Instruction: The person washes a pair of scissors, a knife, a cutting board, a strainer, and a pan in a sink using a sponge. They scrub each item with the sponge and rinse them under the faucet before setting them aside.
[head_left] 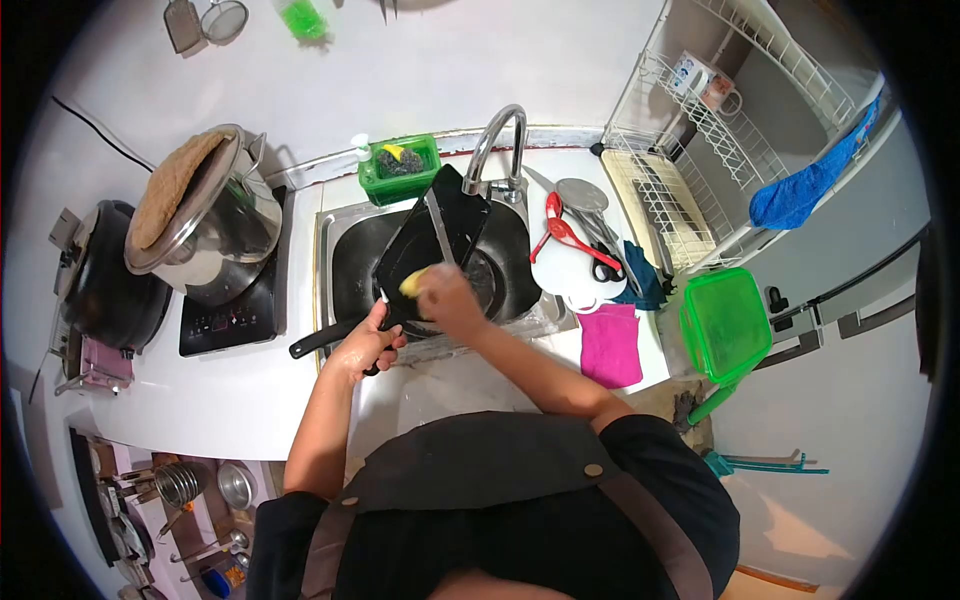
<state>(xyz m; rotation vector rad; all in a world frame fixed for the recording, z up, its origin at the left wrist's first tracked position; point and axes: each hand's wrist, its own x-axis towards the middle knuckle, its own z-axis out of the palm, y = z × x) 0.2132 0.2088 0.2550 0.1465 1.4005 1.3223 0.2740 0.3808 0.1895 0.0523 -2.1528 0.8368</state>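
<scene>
My right hand [452, 303], blurred by motion, holds a yellow sponge [412, 284] over the sink [345, 250]. My left hand [366, 347] is closed around a black handle whose end shows below the fingers; which item it belongs to is partly hidden. Just beyond both hands, a black flat-sided piece of cookware [415, 235] leans in the basin. A narrow silvery strip [440, 228] stands out in front of it, perhaps a blade. Another black handle [318, 341] sticks out over the sink's left front edge. The chrome faucet [497, 125] arches above.
A green caddy [375, 185] holding a scrubber sits behind the sink. Left are an induction cooker [232, 322] and large steel pot [205, 215]. Right are red-handled tongs [563, 235], other utensils, a pink cloth [610, 345], a green-lidded bin [728, 325] and a wire rack [690, 190].
</scene>
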